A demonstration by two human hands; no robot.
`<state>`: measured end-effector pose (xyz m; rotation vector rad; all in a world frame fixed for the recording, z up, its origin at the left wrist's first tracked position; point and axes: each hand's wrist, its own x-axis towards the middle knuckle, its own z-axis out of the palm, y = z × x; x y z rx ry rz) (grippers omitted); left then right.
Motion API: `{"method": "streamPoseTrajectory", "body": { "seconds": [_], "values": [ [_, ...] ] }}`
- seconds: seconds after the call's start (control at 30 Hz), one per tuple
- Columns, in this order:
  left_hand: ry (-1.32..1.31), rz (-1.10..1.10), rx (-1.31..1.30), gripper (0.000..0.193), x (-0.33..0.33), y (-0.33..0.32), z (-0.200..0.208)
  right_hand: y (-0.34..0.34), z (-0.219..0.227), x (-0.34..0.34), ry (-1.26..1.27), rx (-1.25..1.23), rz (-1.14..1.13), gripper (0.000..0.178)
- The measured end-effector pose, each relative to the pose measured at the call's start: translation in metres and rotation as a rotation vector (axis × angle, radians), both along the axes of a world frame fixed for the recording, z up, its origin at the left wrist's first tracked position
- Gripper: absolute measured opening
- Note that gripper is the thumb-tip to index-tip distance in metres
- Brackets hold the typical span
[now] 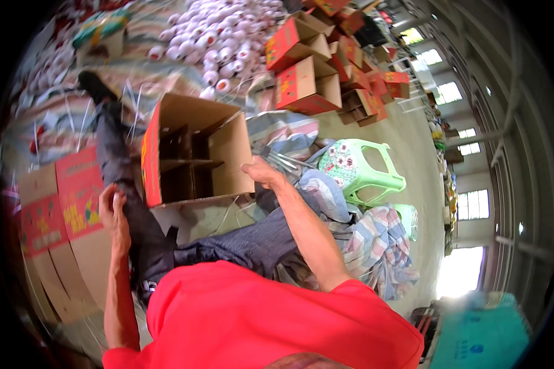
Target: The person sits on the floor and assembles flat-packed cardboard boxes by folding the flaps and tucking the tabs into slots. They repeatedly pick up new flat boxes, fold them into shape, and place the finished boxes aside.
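Note:
I sit on the floor in a red shirt and dark trousers. An open cardboard box (191, 150) with red printed sides and inner dividers lies on its side by my legs. My right hand (260, 173) rests on the box's right flap, fingers curled over its edge. My left hand (113, 209) lies on my left leg beside a stack of flat red-and-brown cartons (64, 215), holding nothing.
A heap of fruit in white foam nets (224, 37) covers the floor ahead. Several open red boxes (311, 67) stand at the upper right. A green plastic stool (360, 169) lies tipped on striped cloth (375, 243). White straps (132, 98) are scattered about.

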<state>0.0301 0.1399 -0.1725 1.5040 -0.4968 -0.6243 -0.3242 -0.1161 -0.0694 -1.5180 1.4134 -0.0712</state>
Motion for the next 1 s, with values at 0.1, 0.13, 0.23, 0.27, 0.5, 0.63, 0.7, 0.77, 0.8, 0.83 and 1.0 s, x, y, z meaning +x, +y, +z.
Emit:
{"method": "streamPoseTrajectory", "body": {
  "seconds": [0.1, 0.13, 0.23, 0.27, 0.5, 0.63, 0.7, 0.77, 0.8, 0.83, 1.0],
  "values": [
    [-0.074, -0.146, -0.02, 0.022, 0.0, -0.003, -0.003, -0.068, -0.024, -0.056, -0.034, 0.037, 0.025, 0.043],
    [-0.088, -0.221, -0.021, 0.021, -0.015, -0.018, -0.002, -0.098, -0.042, -0.127, -0.166, -0.022, -0.093, 0.041],
    [-0.236, -0.221, 0.062, 0.018, -0.012, -0.013, 0.016, -0.187, 0.055, -0.186, -0.34, -0.069, -0.388, 0.046],
    [-0.264, -0.219, 0.061, 0.018, -0.012, -0.013, 0.019, -0.215, 0.112, -0.207, -0.558, -0.114, -0.493, 0.048],
    [-0.352, -0.218, 0.056, 0.018, -0.016, -0.015, 0.014, -0.258, 0.255, -0.225, -0.556, -1.009, -0.59, 0.019],
    [-0.116, -0.223, 0.004, 0.02, -0.015, -0.022, 0.003, -0.229, 0.104, -0.142, -0.388, -1.117, -0.393, 0.025],
    [-0.025, -0.105, 0.036, 0.025, 0.016, 0.005, -0.011, -0.174, 0.044, -0.036, -0.603, -0.631, -0.187, 0.037],
    [-0.214, -0.033, 0.098, 0.028, 0.045, 0.025, -0.051, -0.125, -0.011, 0.007, -0.282, -0.73, 0.102, 0.043],
    [-0.292, -0.033, 0.125, 0.03, 0.052, 0.036, -0.076, -0.104, -0.046, 0.004, -0.232, -0.698, 0.21, 0.042],
    [-0.322, -0.01, 0.235, 0.036, 0.069, 0.06, -0.103, -0.09, -0.063, 0.009, -0.141, -0.615, 0.339, 0.042],
    [-0.397, 0.234, 0.94, 0.058, 0.114, 0.255, -0.205, -0.042, -0.028, 0.07, -0.132, -0.5, 0.762, 0.047]
  ]
}}
